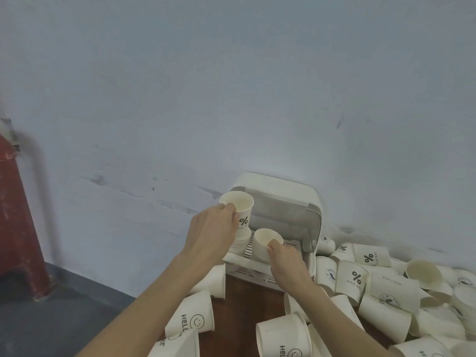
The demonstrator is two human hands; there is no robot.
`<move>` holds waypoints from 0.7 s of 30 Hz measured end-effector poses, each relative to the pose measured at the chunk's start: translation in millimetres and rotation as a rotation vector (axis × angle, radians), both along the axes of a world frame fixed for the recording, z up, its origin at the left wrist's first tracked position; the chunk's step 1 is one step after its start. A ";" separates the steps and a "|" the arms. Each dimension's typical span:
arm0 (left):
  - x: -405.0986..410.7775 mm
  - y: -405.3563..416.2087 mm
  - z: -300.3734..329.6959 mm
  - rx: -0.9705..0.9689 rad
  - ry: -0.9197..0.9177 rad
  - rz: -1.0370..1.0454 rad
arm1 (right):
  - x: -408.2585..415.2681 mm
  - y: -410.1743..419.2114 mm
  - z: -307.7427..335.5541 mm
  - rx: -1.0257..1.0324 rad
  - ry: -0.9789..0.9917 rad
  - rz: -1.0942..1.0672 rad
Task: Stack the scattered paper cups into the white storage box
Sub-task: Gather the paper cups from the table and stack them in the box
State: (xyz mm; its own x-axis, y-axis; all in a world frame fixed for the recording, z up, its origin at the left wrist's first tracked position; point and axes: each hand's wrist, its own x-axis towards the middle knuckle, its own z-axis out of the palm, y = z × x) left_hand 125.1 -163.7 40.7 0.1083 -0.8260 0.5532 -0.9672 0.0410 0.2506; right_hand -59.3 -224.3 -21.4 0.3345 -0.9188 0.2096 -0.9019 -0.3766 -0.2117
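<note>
Head view looks down on a white storage box (pixel 288 202) standing open against a pale blue wall (pixel 231 86); the left hand (pixel 211 233) grips an upright "% NICE DAY" cup (pixel 238 210) atop a short stack (pixel 240 244) at the box's left side; the right hand (pixel 286 264) pinches the rim of a plain cup (pixel 265 240) inside the box; loose paper cups (pixel 386 292) lie scattered over the brown bench (pixel 242 300), most heaped to the right; a red post (pixel 18 215) stands at far left.
</note>
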 end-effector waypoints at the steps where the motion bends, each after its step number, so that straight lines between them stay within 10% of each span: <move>1: -0.1 -4.1 -1.2 -0.002 -0.009 0.000 | -0.9 0.3 -1.8 -0.004 -0.001 0.017; 21: 6.5 -48.1 -56.3 0.160 -0.252 -0.052 | 1.4 5.0 -20.0 -0.122 0.069 0.004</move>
